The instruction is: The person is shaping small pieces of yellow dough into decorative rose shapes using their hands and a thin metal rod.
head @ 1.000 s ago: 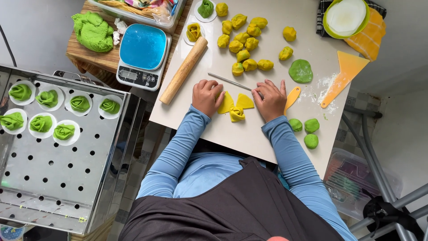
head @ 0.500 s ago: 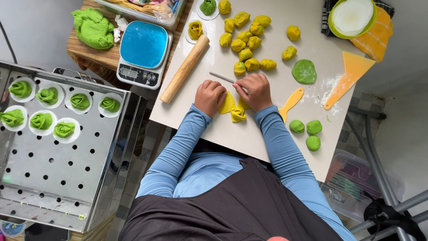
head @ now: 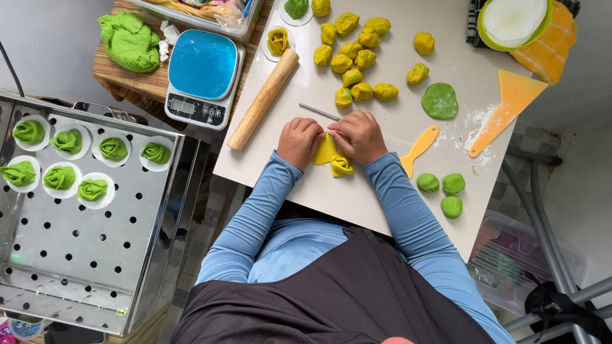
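Note:
On the white board (head: 357,197) lies a flat yellow dough sheet (head: 326,148) with a rolled, folded end (head: 342,165) nearest me. My left hand (head: 299,140) presses on its left edge. My right hand (head: 360,135) covers its right side, fingers curled onto the dough. A thin metal stick (head: 319,112) lies just beyond my fingers. Both sleeves are light blue.
A wooden rolling pin (head: 264,99), a blue scale (head: 204,75), several yellow dough balls (head: 357,60), a flat green disc (head: 440,100), three green balls (head: 441,190) and two orange scrapers (head: 507,108) surround my hands. A perforated steel tray (head: 83,255) at left holds green dough roses (head: 64,159).
My right hand has moved left from the board onto the yellow dough, closing in beside my left hand. The dough sheet is now mostly covered.

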